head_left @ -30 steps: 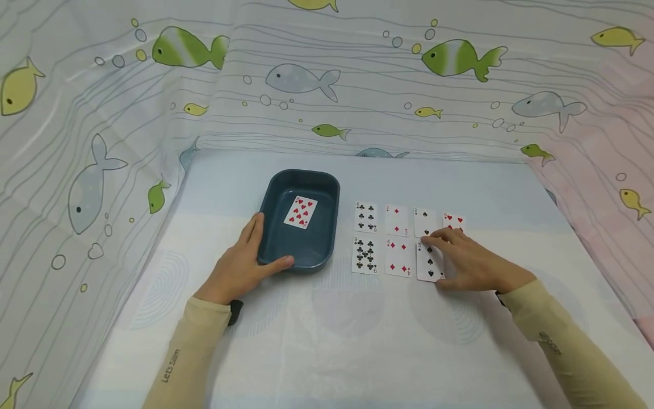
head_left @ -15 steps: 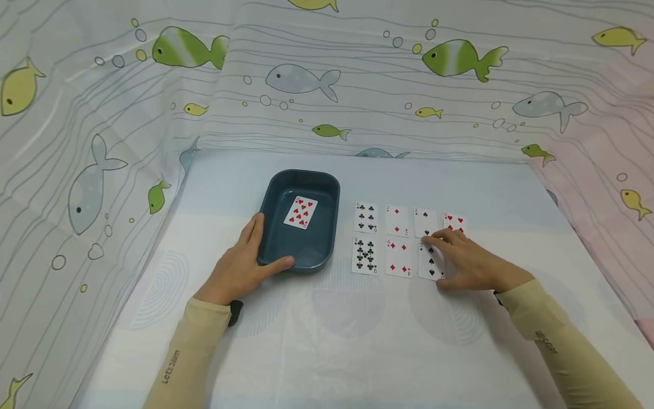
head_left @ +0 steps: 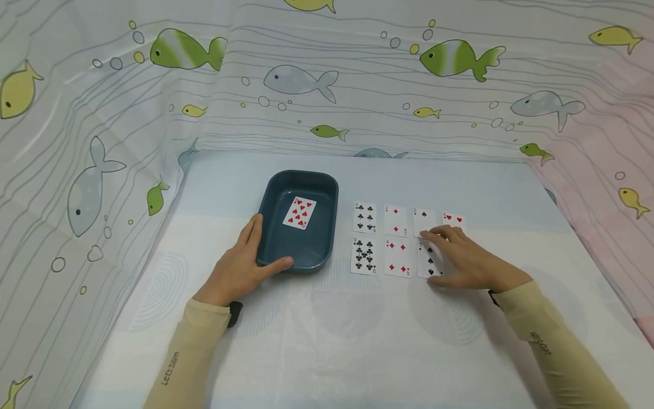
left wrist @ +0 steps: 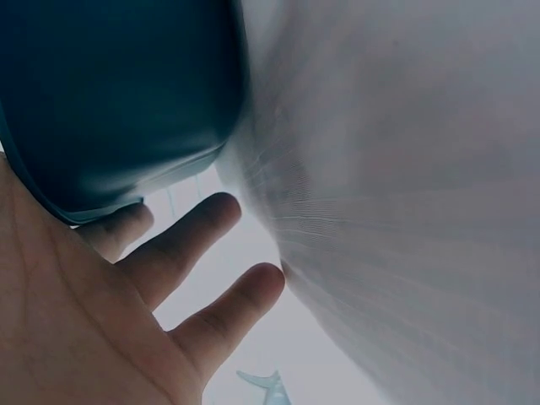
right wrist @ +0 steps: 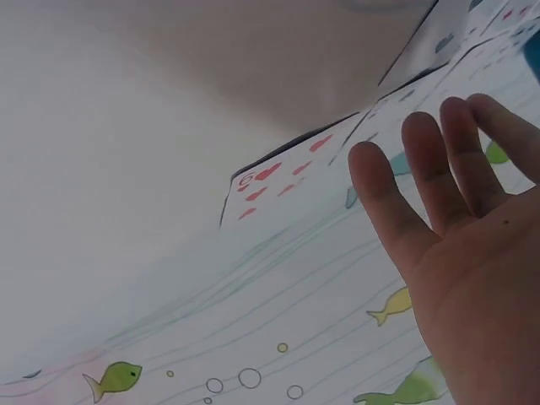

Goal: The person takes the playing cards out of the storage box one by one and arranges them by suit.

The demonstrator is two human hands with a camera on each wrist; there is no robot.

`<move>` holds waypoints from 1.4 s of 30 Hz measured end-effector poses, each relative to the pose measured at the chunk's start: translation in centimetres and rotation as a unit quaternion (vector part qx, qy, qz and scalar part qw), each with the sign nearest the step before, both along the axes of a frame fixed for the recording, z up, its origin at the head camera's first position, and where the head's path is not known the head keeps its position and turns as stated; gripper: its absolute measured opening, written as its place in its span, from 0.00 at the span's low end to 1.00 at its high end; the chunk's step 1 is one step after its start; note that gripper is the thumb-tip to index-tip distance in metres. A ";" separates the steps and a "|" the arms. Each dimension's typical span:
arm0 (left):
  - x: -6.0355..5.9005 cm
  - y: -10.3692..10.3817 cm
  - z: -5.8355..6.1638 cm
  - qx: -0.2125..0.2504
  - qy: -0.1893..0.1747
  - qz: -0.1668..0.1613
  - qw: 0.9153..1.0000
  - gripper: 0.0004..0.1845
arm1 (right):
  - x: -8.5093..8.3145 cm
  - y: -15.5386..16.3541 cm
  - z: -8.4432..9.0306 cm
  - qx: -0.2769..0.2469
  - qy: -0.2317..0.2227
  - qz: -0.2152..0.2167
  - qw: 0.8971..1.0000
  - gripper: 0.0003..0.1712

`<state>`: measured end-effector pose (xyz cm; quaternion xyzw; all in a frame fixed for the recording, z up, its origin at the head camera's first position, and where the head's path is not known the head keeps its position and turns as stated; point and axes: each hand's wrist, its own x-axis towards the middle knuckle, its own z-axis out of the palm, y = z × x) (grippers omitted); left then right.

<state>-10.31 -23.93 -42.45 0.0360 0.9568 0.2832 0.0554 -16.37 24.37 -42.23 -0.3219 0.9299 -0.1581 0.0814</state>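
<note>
My left hand (head_left: 239, 266) rests against the near-left corner of a dark blue tray (head_left: 271, 250), thumb over the near rim. In the left wrist view, its other visible fingers (left wrist: 190, 240) extend straight beside the tray. Inside the tray lies a hearts playing card (head_left: 300, 213). My right hand (head_left: 467, 258) hovers low over the three of spades (head_left: 426, 261), thumb near its bottom edge and index fingertip by its top edge. The card looks flat on the table. The six of hearts (head_left: 452, 218) is partly hidden behind this hand.
Left of the three of spades lie the four of diamonds (head_left: 397, 257) and nine of clubs (head_left: 363, 256). Behind them are the six of clubs (head_left: 365, 217), two of diamonds (head_left: 395, 220) and two of spades (head_left: 423, 221). A fish-print curtain (head_left: 378, 85) surrounds the table.
The three of spades has shifted slightly right since the first frame and now lies flat. My right thumb has moved left along its near edge. My left hand and the tray have not moved.
</note>
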 end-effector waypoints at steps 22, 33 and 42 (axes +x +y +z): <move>0.1 0.1 -0.1 0.007 0.001 0.000 1.000 0.67 | -1.6 -5.8 0.2 -0.129 0.059 -0.065 0.988 0.40; 0.1 0.0 -0.2 0.005 0.001 0.002 1.000 0.67 | -2.5 -8.3 1.0 -0.180 0.083 -0.077 0.977 0.38; 0.0 0.0 -0.1 0.011 0.002 0.001 1.000 0.67 | -3.4 -10.5 2.0 -0.202 0.078 -0.104 0.971 0.40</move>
